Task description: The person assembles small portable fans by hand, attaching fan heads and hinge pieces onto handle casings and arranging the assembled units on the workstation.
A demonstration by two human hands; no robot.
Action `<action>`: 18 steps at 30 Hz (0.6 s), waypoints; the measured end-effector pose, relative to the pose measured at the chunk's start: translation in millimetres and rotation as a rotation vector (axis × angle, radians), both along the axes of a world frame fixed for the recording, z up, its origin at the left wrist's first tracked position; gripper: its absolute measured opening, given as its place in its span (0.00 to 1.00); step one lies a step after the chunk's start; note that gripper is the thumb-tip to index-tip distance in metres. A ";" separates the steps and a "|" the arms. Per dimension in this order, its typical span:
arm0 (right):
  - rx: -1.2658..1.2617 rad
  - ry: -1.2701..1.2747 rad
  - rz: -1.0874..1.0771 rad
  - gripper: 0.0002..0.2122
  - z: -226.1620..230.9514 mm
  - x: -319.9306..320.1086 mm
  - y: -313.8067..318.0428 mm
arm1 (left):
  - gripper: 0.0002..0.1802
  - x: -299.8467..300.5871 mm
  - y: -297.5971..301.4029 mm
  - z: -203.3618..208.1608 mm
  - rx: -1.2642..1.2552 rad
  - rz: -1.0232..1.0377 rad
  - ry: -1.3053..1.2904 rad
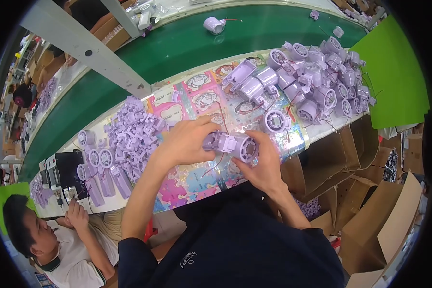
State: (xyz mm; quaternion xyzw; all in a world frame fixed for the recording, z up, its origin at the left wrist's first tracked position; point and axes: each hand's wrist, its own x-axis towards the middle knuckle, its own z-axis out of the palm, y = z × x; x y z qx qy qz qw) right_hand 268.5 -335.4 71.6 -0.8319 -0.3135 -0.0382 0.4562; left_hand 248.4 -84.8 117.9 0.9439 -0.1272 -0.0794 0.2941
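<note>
Both of my hands are on a lilac plastic fan housing held above the table's middle. Fingers of my left hand [189, 139] close around its left end, next to a small square bracket [227, 143]. My right hand [265, 168] grips the round, spoked end [248, 149] between thumb and fingers. Thin red wires hang by the piece; where they join it is hidden. Just right of my hands a similar round housing [276, 121] lies with its spoked face up. Farther back lie larger lilac cylinders [251, 90].
Wired lilac housings [317, 72] form a heap at right; small lilac brackets [134, 129] are piled at left beside fan bodies with handles [105, 175]. A green conveyor [177, 53] runs behind. A co-worker [48, 230] sits at left. Cardboard boxes [369, 221] stand at lower right.
</note>
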 end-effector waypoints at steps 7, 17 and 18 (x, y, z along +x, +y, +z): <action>-0.097 -0.174 0.082 0.32 17.8 8.9 0.4 | 0.31 -6.7 3.9 3.0 -0.090 0.055 0.085; -0.196 -0.384 0.148 0.33 26.6 13.9 14.1 | 0.26 -21.0 6.8 -8.1 -0.221 0.171 0.057; -0.185 -0.385 0.157 0.33 27.4 14.8 16.8 | 0.26 -23.3 9.0 -10.8 -0.255 0.183 0.016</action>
